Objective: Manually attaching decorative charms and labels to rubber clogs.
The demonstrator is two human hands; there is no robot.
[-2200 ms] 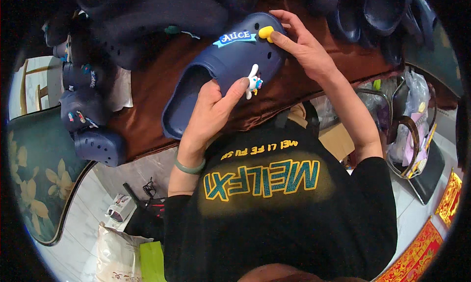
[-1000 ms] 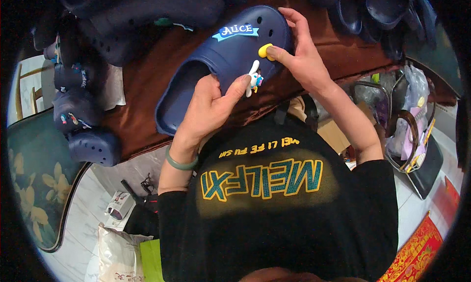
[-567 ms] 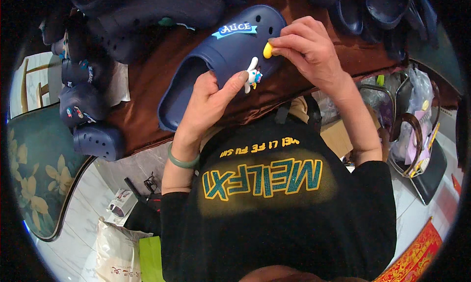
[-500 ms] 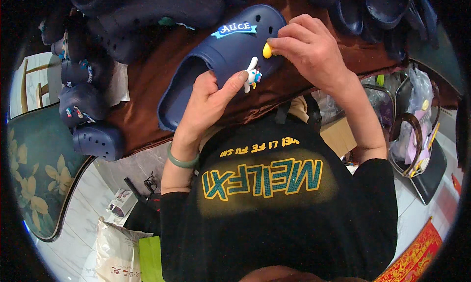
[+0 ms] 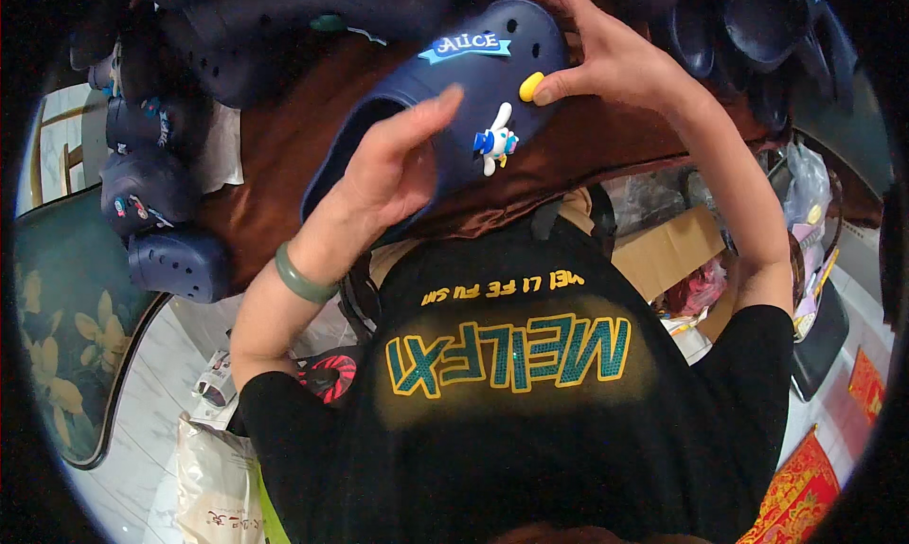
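Observation:
A dark blue clog (image 5: 454, 89) is tilted over the brown cloth, toe toward the upper right. On it sit a light-blue banner charm (image 5: 464, 45), a white long-eared character charm (image 5: 497, 142) and a yellow oval charm (image 5: 532, 86). My right hand (image 5: 611, 56) grips the toe end, its thumb against the yellow charm and its fingers around the toe. By the clog's opening and lower side, my left hand (image 5: 388, 170) has its thumb stretched out and raised off the upper. Its other fingers are mostly hidden. A green bangle (image 5: 305, 275) circles that wrist.
More dark blue clogs (image 5: 151, 189), some with charms, line the left side of the brown cloth (image 5: 275, 165). Others (image 5: 767, 23) lie at the far right. A cardboard box (image 5: 668, 250) is below the table's right edge, and a white bag (image 5: 218, 482) stands at lower left.
The yellow charm has gone from between my right fingers onto the clog's upper. My right fingers have spread around the toe. My left thumb has lifted off the character charm.

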